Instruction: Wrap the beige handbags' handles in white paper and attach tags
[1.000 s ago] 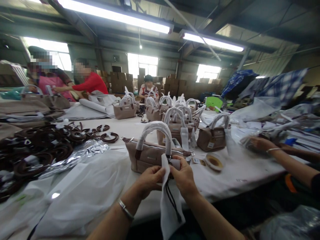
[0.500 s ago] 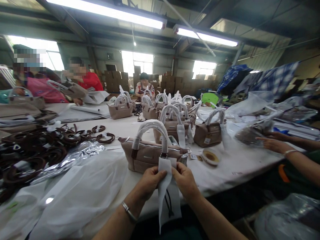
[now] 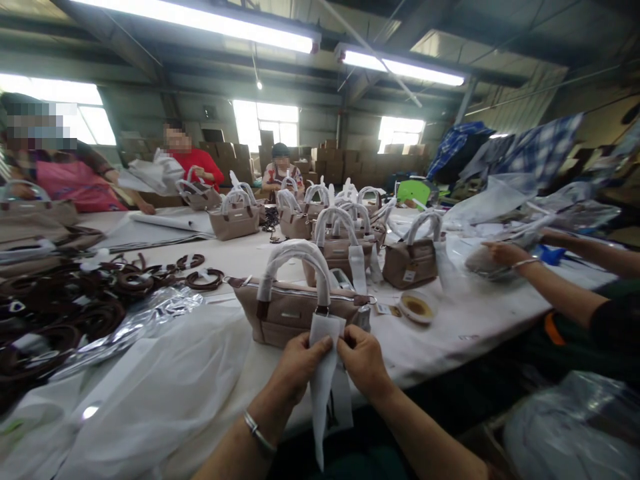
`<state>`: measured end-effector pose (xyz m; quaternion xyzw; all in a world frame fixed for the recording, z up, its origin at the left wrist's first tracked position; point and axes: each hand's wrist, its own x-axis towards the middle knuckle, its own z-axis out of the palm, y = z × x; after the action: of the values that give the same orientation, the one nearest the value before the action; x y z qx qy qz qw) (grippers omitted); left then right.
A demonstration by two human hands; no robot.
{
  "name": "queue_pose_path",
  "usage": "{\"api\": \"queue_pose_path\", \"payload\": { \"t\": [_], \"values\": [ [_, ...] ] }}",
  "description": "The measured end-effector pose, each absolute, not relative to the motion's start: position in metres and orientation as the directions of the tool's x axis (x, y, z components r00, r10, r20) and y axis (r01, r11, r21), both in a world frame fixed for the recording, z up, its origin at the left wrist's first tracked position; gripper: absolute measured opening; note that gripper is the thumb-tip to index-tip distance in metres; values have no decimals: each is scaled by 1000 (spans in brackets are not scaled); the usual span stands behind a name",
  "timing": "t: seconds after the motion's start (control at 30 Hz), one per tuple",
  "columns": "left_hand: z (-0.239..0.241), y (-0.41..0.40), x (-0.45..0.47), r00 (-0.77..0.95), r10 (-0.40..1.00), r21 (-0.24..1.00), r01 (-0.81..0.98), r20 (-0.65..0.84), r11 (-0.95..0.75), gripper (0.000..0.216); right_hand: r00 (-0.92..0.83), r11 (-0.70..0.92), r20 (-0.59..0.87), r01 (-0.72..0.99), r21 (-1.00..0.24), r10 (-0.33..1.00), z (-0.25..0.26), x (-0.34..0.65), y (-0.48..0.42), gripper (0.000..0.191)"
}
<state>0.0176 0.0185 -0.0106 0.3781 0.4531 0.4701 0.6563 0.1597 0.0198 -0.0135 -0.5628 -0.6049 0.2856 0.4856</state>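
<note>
A taupe handbag [image 3: 280, 317] stands upright at the table's near edge, its handles [image 3: 299, 252] wrapped in clear film. From the base of one handle hangs a strip of white wrapping paper [image 3: 323, 380]. My left hand [image 3: 300, 363] pinches the strip's left side, thumb on top. At the strip's upper right edge, my right hand [image 3: 363, 360] is closed on the same paper with thumb and fingertips. Dark cords show partly behind the strip's lower end.
Coiled brown straps [image 3: 55, 307] and white sheeting [image 3: 165, 373] lie to the left. Several wrapped handbags [image 3: 410, 257] stand behind, near a tape roll [image 3: 417, 308]. At right, a co-worker's hands [image 3: 510, 255] handle a plastic-covered item. Other people work across the table.
The paper strip has been folded narrower between my hands, covering more of the dark cords. The view has shifted slightly. Across the table, the person in red now holds a handbag upright.
</note>
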Motion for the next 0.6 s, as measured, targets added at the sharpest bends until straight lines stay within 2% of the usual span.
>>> {"api": "queue_pose_path", "payload": {
  "t": [0.27,0.37,0.47,0.6],
  "values": [
    [-7,18,24,68,965,919,-296,-254,262,54,102,229,325,518,-824,940,-12,159,17,26],
    [0,18,26,43,956,911,-294,-289,288,53,48,303,379,515,-802,924,-15,160,16,24],
    [6,19,24,33,958,918,-281,-283,281,49,-38,359,375,386,-850,926,-16,164,14,21],
    [7,19,22,45,961,932,-236,-273,275,49,-133,229,210,154,-961,969,-14,168,13,18]
  ]
}}
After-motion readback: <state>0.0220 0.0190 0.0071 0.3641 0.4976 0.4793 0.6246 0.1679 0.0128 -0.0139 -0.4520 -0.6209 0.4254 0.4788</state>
